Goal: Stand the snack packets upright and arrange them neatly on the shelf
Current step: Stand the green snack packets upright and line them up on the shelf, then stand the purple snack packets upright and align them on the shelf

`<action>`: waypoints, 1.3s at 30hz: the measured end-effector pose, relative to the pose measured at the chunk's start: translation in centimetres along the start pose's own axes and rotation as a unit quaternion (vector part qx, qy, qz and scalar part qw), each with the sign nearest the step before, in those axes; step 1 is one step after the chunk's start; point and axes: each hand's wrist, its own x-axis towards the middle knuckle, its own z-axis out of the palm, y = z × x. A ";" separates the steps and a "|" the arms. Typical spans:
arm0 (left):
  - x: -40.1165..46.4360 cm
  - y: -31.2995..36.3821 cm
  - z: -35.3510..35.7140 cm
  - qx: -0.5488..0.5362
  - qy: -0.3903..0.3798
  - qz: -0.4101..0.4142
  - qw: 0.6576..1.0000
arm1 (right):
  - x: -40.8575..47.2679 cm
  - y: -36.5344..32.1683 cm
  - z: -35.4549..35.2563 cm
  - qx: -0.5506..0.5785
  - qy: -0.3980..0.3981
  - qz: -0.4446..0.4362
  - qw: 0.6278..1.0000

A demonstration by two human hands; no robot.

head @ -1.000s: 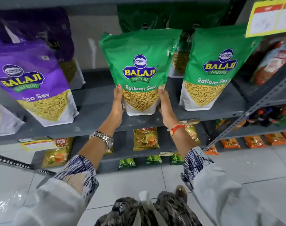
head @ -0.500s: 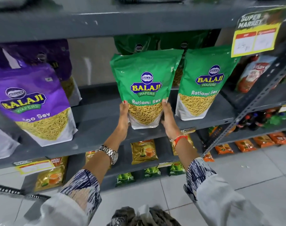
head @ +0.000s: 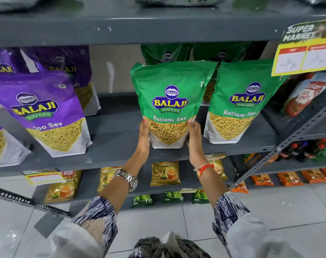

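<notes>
A green Ratlami Sev packet (head: 169,101) stands upright on the grey shelf (head: 113,144), near its front edge. My left hand (head: 144,135) presses its lower left side and my right hand (head: 194,136) its lower right side, so both hold it. A second green packet (head: 238,101) stands upright just to its right, almost touching. More green packets (head: 167,54) stand behind them in shadow. Purple sev packets (head: 45,112) lean at the left end of the same shelf.
The shelf above (head: 139,25) overhangs the packets. A yellow price tag (head: 305,53) hangs at the upper right. A slotted metal upright (head: 288,142) slants at the right. Tea packets (head: 165,173) fill the lower shelves. A bare gap lies between the purple and green packets.
The view has tilted up and moved closer, so the upper shelf now shows. Both hands stay on the green packet, which now sits closer to the right packet.
</notes>
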 end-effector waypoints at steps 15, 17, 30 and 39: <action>-0.6 -0.4 -0.1 0.012 0.059 0.045 0.997 | -1.6 0.5 -0.4 0.013 0.100 -0.024 0.995; -1.1 -1.0 -1.4 0.046 0.099 0.078 0.991 | -3.4 1.4 0.1 0.036 0.149 -0.060 0.986; -2.4 1.4 -21.5 0.038 0.453 0.208 0.866 | -10.0 5.8 16.4 0.021 -0.116 -0.013 0.993; 1.7 2.4 -30.1 -0.066 0.220 0.084 0.970 | -8.5 6.5 26.3 -0.021 -0.166 0.061 0.984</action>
